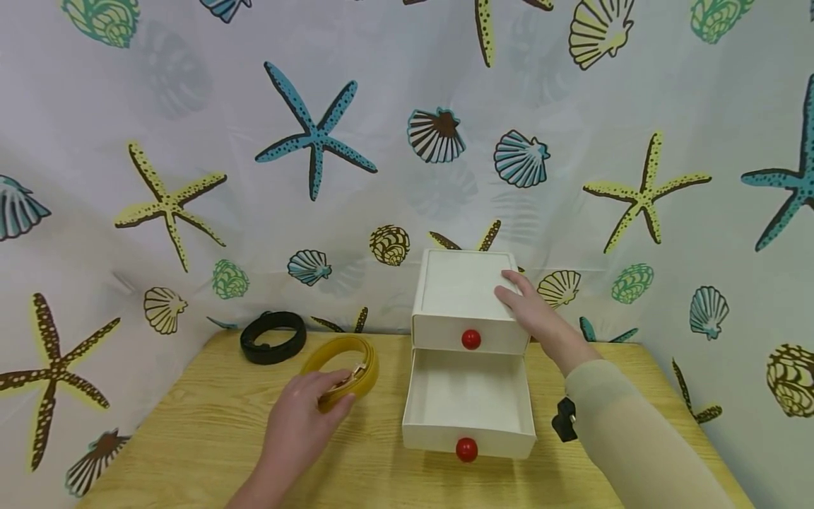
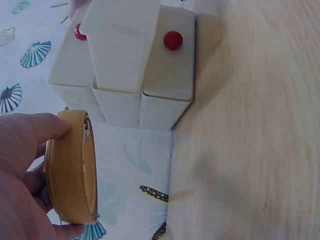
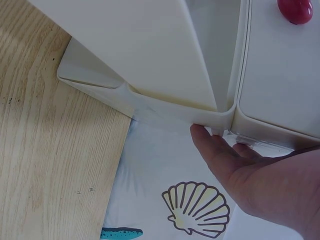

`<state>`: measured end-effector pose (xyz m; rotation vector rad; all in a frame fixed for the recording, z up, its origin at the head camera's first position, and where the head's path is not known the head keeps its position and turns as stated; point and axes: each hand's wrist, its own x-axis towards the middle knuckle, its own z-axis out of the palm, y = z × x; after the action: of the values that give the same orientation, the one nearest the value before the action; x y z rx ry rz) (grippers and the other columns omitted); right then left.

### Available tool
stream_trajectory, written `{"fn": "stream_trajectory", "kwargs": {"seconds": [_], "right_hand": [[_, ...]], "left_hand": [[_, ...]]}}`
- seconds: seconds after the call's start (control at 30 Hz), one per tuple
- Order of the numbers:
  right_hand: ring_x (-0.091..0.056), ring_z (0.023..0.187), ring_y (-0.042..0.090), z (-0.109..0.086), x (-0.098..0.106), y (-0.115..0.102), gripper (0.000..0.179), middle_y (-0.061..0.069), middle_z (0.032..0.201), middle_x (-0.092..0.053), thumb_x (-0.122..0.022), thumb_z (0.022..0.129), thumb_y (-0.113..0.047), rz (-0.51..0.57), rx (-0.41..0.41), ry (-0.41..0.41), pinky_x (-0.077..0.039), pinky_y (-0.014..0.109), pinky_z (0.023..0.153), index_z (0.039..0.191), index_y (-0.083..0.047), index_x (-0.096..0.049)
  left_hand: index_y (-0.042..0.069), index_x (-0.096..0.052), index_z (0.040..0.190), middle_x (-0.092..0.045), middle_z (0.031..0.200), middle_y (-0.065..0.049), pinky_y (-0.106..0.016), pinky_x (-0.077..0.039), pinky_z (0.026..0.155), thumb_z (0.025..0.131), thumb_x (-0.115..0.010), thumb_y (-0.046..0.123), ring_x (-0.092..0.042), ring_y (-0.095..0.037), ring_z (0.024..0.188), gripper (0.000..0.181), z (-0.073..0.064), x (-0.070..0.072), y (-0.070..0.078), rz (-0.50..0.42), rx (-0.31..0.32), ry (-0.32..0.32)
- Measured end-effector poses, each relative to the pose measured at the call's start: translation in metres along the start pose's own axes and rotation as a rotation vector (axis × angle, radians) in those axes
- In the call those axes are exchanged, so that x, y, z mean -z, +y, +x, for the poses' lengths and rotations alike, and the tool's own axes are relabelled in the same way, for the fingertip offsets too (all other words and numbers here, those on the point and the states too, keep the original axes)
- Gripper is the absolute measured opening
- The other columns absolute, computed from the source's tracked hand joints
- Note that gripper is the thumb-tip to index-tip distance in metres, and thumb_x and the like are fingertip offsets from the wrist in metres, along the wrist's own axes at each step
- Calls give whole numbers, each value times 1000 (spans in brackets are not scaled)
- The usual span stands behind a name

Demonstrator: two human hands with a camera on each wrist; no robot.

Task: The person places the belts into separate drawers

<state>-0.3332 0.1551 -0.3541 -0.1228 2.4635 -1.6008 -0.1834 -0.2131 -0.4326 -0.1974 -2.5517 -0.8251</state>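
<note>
My left hand grips a coiled yellow-tan belt between thumb and fingers, left of a white drawer box. The belt's buckle shows at the coil's right side in the head view. Pulled out toward me, the box's middle drawer shows its bare white inside and a red knob. My right hand steadies the box at its right side, the fingers pressed along the side wall in the right wrist view. Another red knob marks the drawer above.
A coiled black belt lies at the table's back left. The wooden table runs up to a white curtain printed with shells and starfish. The pulled-out drawer juts over the table toward me.
</note>
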Motion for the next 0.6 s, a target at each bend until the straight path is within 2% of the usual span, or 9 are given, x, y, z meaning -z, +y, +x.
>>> {"fn": "stream_trajectory", "kwargs": {"seconds": [0.2, 0.4, 0.6], "right_hand": [[-19, 163, 50, 0, 1, 0, 70, 18, 184, -5, -43, 118, -50, -3, 6, -4, -22, 75, 126, 178, -30, -14], [-22, 161, 50, 1, 2, 1, 70, 18, 183, -6, -43, 118, -51, -4, 0, -9, -25, 74, 125, 178, -30, -14], [-21, 162, 50, 2, 2, 2, 70, 18, 183, -6, -43, 118, -51, -5, 0, -8, -25, 74, 125, 178, -30, -14]], "left_hand": [[16, -83, 129, -80, 122, -2, -52, -60, 95, 92, -93, 18, -70, -28, 113, 37, -3, 6, 21, -14, -20, -18], [18, -84, 127, -79, 121, 1, -45, -59, 88, 92, -94, 19, -67, -22, 107, 37, -7, 8, 41, -30, -31, -46], [25, -84, 126, -78, 117, 10, -35, -58, 84, 92, -94, 20, -62, -12, 101, 36, -10, 6, 57, -58, -19, -79]]}}
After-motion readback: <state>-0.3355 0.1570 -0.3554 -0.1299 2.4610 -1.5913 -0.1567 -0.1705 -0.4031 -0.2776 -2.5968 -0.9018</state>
